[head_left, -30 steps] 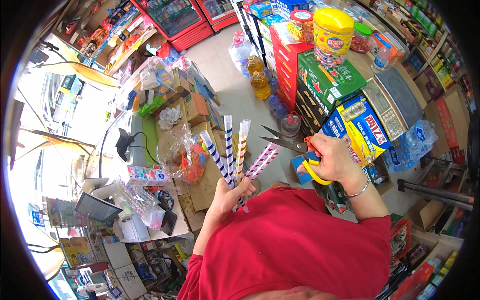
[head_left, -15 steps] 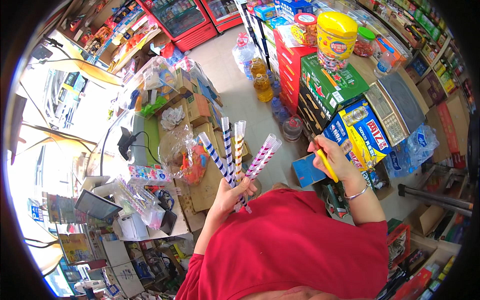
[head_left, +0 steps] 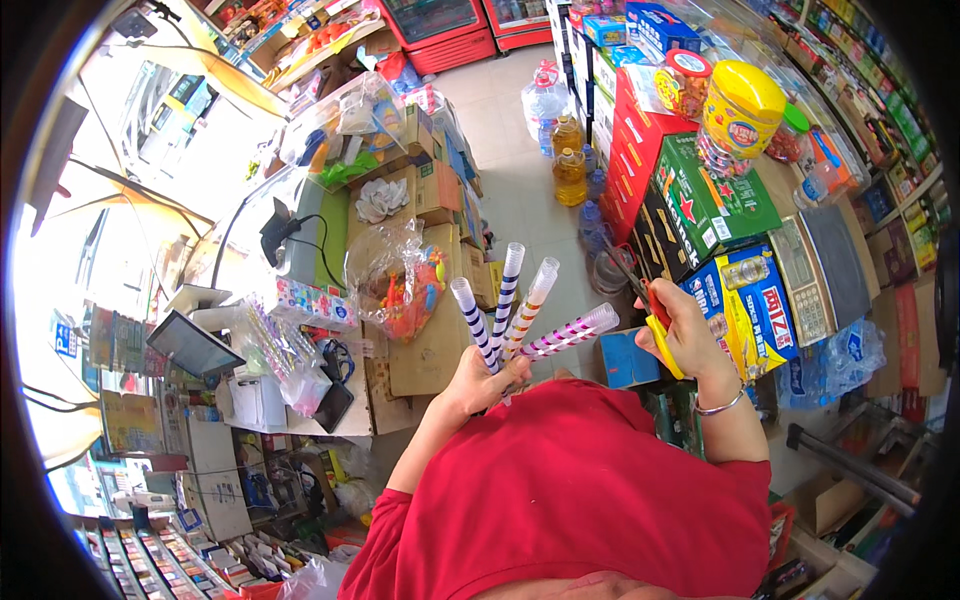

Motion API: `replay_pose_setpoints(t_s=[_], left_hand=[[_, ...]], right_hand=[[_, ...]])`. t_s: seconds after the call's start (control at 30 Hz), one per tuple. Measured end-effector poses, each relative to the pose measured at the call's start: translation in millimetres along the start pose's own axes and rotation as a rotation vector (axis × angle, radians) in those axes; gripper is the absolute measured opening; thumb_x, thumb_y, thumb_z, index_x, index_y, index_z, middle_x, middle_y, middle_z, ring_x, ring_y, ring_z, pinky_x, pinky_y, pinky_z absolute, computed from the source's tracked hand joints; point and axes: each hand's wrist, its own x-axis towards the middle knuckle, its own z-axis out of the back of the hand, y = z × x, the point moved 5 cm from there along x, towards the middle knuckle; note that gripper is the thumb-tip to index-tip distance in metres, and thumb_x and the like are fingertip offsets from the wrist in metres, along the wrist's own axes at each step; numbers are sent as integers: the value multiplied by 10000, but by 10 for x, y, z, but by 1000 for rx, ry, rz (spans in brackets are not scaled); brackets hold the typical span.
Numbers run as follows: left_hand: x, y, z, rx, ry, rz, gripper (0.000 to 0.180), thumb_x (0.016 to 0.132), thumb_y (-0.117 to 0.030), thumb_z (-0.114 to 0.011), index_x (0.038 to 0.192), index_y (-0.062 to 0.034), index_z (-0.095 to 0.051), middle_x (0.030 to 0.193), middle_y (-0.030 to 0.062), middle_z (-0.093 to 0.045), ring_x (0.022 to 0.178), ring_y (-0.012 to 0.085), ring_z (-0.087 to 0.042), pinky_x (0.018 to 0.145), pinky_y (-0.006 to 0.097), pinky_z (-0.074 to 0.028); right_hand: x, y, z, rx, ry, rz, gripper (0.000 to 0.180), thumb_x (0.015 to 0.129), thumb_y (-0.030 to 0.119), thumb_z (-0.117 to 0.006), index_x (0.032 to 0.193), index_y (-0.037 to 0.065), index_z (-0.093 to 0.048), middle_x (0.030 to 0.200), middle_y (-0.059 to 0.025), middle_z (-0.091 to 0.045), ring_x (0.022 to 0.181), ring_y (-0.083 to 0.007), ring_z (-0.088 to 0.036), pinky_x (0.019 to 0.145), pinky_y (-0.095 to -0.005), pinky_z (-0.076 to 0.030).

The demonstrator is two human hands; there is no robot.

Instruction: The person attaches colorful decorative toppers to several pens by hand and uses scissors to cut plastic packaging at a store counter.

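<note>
My left hand (head_left: 478,384) is closed round the lower ends of several clear plastic tubes (head_left: 532,308) with spiral stripes. The stripes are dark blue, orange and magenta, and the upper ends fan apart. The magenta-striped ones lean far to the right. In my right hand (head_left: 695,335) is a pair of scissors (head_left: 662,346) with yellow and red handles. Its dark blades point up and left, apart from the tubes. Whether the blades are parted is hard to tell.
A wooden counter (head_left: 415,365) at left bears a bag of orange toys (head_left: 400,290) and a tilted screen (head_left: 195,345). Stacked cartons (head_left: 715,205) with a yellow-lidded jar (head_left: 742,110) and a scale (head_left: 800,280) stand at right. Oil bottles (head_left: 569,175) stand on the aisle floor.
The view has shifted, so the surroundings sit farther right. The magenta-striped tubes now lean lower to the right. My right hand has turned, and the scissors' blades and red handle part now show.
</note>
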Motion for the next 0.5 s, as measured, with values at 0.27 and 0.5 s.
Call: replay_pose_setpoints(t_s=[0.27,0.5], left_hand=[[-54,28,164,225,-67,17,245,870,-232,-638,949,-1,-620,717,28,-629,655,89,-570,607,271,-480],[-289,285,379,222,-193,-52,271,872,-277,-634,953,-18,-619,731,49,-643,606,94,-567,573,282,-470]], right_hand=[[225,131,-184,6,24,134,494,705,360,-786,853,9,-472,710,-78,-411,576,-176,-405,516,-291,-360],[435,-440,-697,781,47,-141,480,877,513,-555,947,40,-515,702,14,-459,544,-46,-438,463,-177,-383]])
